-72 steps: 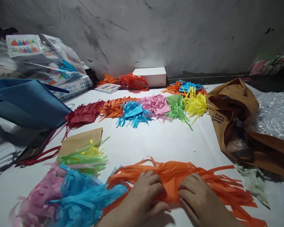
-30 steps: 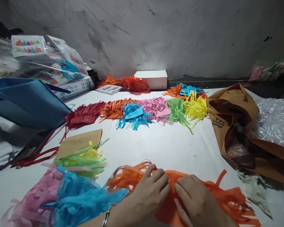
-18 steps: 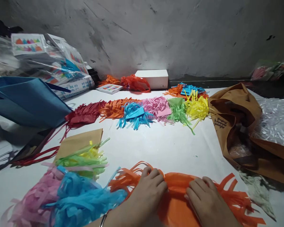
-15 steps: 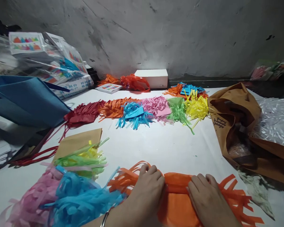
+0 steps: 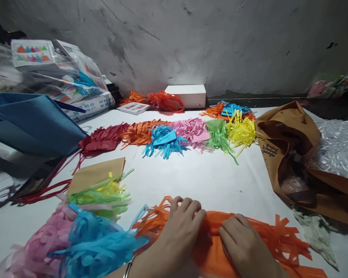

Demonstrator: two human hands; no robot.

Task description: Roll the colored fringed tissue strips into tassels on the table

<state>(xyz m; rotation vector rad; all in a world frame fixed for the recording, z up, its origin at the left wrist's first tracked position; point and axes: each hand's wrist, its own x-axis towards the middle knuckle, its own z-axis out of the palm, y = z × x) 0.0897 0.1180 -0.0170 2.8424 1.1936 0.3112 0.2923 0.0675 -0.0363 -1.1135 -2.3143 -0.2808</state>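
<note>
The orange fringed tissue paper [image 5: 216, 253] lay at six o'clock on the table [image 5: 179, 177]. Left hand [image 5: 183, 224] and right hand [image 5: 241, 240] bent their fingers over it; whether pinching or pressing, I couldn't tell. Uneven pulling risked tearing strips; blue tissue fringe [image 5: 98, 243] at seven o'clock risked tangling.

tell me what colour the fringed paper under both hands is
The fringed paper is bright orange, seen best in the head view.

The white table [image 5: 185, 175] is brightly lit, the wall [image 5: 243, 46] dimmer, frame edges stretched.
</note>
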